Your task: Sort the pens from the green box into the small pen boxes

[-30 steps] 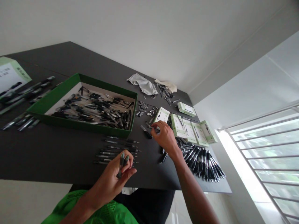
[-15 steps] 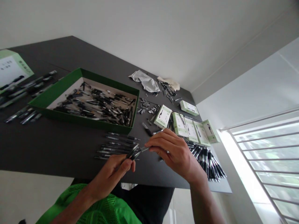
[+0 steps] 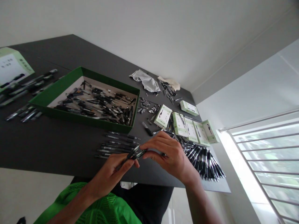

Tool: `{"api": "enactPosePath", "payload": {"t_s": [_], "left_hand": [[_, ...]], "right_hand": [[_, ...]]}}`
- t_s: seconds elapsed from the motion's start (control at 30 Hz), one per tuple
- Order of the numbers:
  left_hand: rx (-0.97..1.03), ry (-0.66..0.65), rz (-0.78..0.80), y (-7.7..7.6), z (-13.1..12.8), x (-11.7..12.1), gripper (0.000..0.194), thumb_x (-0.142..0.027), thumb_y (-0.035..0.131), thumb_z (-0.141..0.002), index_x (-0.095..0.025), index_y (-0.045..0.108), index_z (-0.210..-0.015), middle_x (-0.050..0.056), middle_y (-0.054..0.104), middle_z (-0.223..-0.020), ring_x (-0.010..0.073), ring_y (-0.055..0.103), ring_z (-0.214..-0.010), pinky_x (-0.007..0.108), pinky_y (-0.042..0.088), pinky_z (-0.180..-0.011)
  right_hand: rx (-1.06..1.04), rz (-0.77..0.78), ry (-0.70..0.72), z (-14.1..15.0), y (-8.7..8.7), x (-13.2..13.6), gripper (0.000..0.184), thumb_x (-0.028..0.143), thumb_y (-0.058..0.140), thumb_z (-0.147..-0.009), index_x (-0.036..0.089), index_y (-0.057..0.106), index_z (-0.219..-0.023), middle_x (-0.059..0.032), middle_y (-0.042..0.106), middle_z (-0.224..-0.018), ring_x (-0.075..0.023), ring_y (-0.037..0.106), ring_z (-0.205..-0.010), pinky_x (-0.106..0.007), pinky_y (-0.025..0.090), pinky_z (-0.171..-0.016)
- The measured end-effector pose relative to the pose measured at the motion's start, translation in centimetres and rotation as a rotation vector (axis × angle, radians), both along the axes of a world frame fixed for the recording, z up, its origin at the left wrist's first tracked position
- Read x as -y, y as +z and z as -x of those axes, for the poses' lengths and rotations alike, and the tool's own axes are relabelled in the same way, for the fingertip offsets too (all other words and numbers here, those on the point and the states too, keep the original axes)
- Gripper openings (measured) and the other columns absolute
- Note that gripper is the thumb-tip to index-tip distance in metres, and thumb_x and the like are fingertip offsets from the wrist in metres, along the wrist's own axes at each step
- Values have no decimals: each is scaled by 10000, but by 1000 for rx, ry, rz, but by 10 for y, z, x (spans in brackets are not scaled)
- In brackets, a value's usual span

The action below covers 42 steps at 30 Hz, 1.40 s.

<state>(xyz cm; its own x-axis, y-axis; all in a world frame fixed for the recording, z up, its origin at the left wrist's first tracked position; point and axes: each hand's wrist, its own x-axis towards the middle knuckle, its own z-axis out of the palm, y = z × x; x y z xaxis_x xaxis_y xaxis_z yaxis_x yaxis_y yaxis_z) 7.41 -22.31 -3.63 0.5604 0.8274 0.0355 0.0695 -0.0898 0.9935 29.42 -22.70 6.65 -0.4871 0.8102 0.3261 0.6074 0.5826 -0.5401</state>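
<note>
From my remote seat I look down on a dark table (image 3: 58, 53), with a barred window (image 3: 263, 161) off to the right. A green tray (image 3: 77, 74) at the far left holds a jumble of black pens (image 3: 98, 102), and more pens (image 3: 28, 113) lie beyond its left wall beside a green-and-white box (image 3: 12, 68). Right of the tray, a row of similar pen boxes (image 3: 179, 126) lies on the table, with a heap of black pens (image 3: 201, 160) on its near side. Farther off I can make out a grey cloth (image 3: 146, 81), a cream cloth (image 3: 169, 82) and a small scatter of pen parts (image 3: 144, 107).

Neat rows of pens (image 3: 116, 146) lie just beyond my operator's hands, which are both narrowed into pinches close together above the table's near side. The left hand (image 3: 107, 177) grips a slim black pen (image 3: 127, 158) between thumb and fingers. The right hand (image 3: 169, 158) pinches a short dark pen piece (image 3: 140, 154) in its fingertips (image 3: 149, 146), right against that pen (whether the two are actually joined, I can't tell from here).
</note>
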Motion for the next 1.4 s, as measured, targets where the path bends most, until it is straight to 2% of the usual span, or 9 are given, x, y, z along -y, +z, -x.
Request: {"api": "enactPosePath", "payload": {"t_s": [0.37,0.47,0.57,0.7,0.87,0.93,1.07,1.2,1.4], "left_hand": [[-27,-18,-19,-12,3,3,414,-447,500,-1049,-182,660,-775,-18,569,-669,111,471,-549,196,367,-512],[17,-20,102,-16,1,4,468,-524,487,-1046,-174,629,-769,-17,515,-669,112,457,-569,192,373,-514],[126,-35,243,-19,-2,4,516,-596,476,-1035,-163,636,-805,-46,404,-620,99,385,-538,187,339,-492],[194,-33,352,-24,-2,6,519,-642,540,-997,-152,702,-1053,-50,419,-661,86,395,-552,163,375,-505],[249,106,546,-21,-3,14,632,-719,616,-913,-233,652,-1315,86,653,-1148,142,650,-876,259,589,-826],[256,123,547,-17,-6,14,585,-696,595,-941,-246,650,-1310,75,671,-1142,131,655,-869,256,597,-858],[209,133,500,-15,-8,12,508,-655,598,-961,-249,690,-1252,47,697,-1074,156,690,-981,275,597,-965],[157,103,417,-21,-6,10,522,-650,572,-975,-249,726,-1271,56,721,-1125,202,706,-1083,315,595,-1020],[75,129,310,-31,-6,9,511,-619,578,-983,-249,756,-1288,75,740,-1208,238,716,-1138,314,621,-991]], "right_hand": [[-121,77,-91,18,-18,8,109,249,645,-1015,201,736,-982,-22,797,-964,-162,659,-841,-318,488,-816],[-65,94,-70,8,-14,-1,122,294,660,-1011,211,727,-1071,-25,796,-980,-173,669,-860,-322,493,-837],[-48,125,-241,-16,-23,-26,240,284,613,-1037,217,665,-1262,-15,782,-948,-170,687,-850,-304,511,-825],[256,58,-585,-38,-53,-64,185,194,618,-1009,202,720,-1163,-72,769,-1115,-223,689,-1063,-315,503,-899],[563,190,-644,-34,-77,-82,230,234,626,-995,231,714,-1208,-77,743,-1200,-243,710,-1071,-302,518,-821],[588,192,-650,-34,-78,-83,225,213,601,-994,227,717,-1187,-78,741,-1186,-241,716,-1042,-301,514,-805],[416,124,-569,-41,-63,-78,188,162,589,-957,202,717,-1089,-68,741,-1091,-213,700,-981,-297,503,-829],[100,82,-280,-45,-24,-56,152,145,607,-924,192,692,-1041,-40,696,-1013,-158,656,-906,-276,502,-838],[85,206,1,-38,15,-26,189,139,615,-935,197,712,-1086,-36,679,-1016,-135,644,-893,-266,496,-798]]}}
